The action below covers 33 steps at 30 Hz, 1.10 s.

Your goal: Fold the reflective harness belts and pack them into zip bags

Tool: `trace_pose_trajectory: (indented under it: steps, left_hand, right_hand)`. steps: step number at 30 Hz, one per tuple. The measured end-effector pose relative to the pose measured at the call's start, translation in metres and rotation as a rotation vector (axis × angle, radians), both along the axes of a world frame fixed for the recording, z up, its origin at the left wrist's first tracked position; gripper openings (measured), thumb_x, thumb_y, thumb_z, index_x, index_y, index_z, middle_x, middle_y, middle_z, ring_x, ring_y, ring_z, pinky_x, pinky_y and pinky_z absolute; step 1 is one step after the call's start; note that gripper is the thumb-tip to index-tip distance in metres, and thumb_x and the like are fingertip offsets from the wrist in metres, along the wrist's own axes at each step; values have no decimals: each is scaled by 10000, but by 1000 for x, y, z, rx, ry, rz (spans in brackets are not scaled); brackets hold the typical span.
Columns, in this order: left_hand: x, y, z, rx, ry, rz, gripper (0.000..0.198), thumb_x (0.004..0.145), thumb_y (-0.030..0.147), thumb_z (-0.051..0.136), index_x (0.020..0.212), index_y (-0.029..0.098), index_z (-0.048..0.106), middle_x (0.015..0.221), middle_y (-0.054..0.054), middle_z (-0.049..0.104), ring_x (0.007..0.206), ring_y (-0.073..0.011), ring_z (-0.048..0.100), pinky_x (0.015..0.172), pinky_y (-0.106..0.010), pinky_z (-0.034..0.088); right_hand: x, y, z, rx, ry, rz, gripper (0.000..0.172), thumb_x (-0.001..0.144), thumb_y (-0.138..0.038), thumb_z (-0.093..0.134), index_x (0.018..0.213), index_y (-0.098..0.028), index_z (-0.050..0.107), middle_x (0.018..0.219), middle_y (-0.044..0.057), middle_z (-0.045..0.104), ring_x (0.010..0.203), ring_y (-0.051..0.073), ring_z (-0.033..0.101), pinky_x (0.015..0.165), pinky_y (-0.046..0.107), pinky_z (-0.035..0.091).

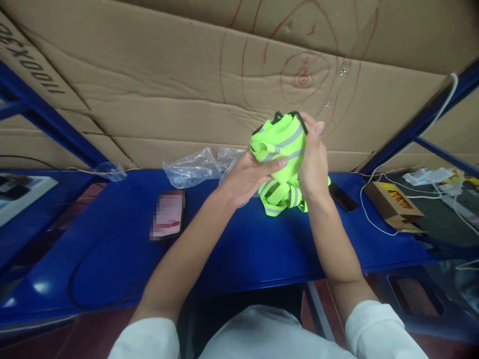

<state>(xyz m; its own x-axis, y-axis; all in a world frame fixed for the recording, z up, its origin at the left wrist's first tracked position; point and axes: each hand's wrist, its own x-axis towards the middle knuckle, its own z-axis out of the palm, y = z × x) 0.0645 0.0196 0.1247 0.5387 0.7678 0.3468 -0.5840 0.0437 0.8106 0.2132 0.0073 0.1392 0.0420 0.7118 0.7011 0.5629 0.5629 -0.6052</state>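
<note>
A bundle of neon-green reflective strap with grey stripes and black edging is held up between my two hands, above the blue table. My left hand grips it from the lower left, the thumb lying across its front. Along the right side my right hand is closed against it, fingers partly hidden behind. More of the same green strap lies in loose loops below the bundle, near the tabletop; whether it is joined to the bundle is hidden.
Crumpled clear plastic bags lie at the back of the blue table, against a cardboard wall with red rings drawn on it. A phone is at left, a dark phone-like object at right. An open brown box and white cables stand further right.
</note>
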Motion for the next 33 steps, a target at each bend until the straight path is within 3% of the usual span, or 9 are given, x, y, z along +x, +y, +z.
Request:
trace_pose_trajectory:
  steps: [3,6,9,12,15,18,22,27,33]
  left_hand:
    - [9,0,-7,-18,-11,-30,689,739,338,966,1347,263,652,1402,-90,719,1404,-371,624,1190,-564,524]
    - [21,-3,-11,-28,-88,40,672,723,358,969,1315,251,669,1421,-92,707,1455,-372,578,1217,-553,501]
    - [27,-4,-11,-35,-161,207,680,739,354,951,1341,270,646,1433,-68,696,1487,-333,550,1256,-521,465]
    - [21,0,-8,-40,-134,249,708,767,359,926,1395,294,606,1403,-62,709,1420,-302,610,1219,-507,499]
    - [11,6,-9,44,-77,236,784,735,339,949,1429,292,587,1386,-69,713,1358,-285,650,1211,-480,503]
    - [4,9,-13,159,-5,197,774,756,330,939,1443,297,584,1411,-60,692,1393,-290,620,1231,-477,479]
    - [4,13,-20,226,48,167,727,758,349,938,1404,293,609,1410,-57,682,1388,-311,612,1200,-493,499]
    - [2,19,-24,254,105,187,768,713,331,962,1394,282,610,1389,-69,675,1386,-332,607,1225,-515,465]
    - [5,17,-28,148,64,119,837,792,262,874,1517,408,481,1481,0,632,1455,-288,566,1226,-492,476]
  right_hand:
    - [-1,-3,-2,150,155,-131,507,1067,-637,431,1369,-279,625,1452,89,591,1409,299,583,1210,466,486]
    - [0,-5,-10,326,120,-286,423,1065,-553,510,1290,-242,685,1316,110,645,1331,330,623,1190,502,486]
    - [1,-2,-16,382,-34,-211,413,1087,-505,482,1279,-238,731,1288,113,659,1334,315,618,1245,500,433]
    - [-1,3,-14,263,-180,-4,595,1080,-558,454,1593,-259,500,1586,113,494,1545,315,433,1333,524,314]
    - [-2,2,-7,136,-164,85,864,969,-623,639,1689,-306,279,1732,85,321,1641,358,270,1362,581,228]
    - [4,-1,-1,69,-67,81,808,883,-596,768,1568,-294,461,1592,98,528,1526,362,475,1312,558,362]
    - [15,4,-2,-82,171,208,684,718,-579,925,1265,-242,690,1233,85,760,1156,311,738,1083,469,599]
    - [17,21,-12,-347,366,515,910,583,-671,963,1337,-238,695,1298,79,765,1213,308,740,1100,465,600]
    - [9,29,-25,-311,378,432,538,744,-624,886,1089,-221,800,1165,48,809,1118,263,775,1055,437,624]
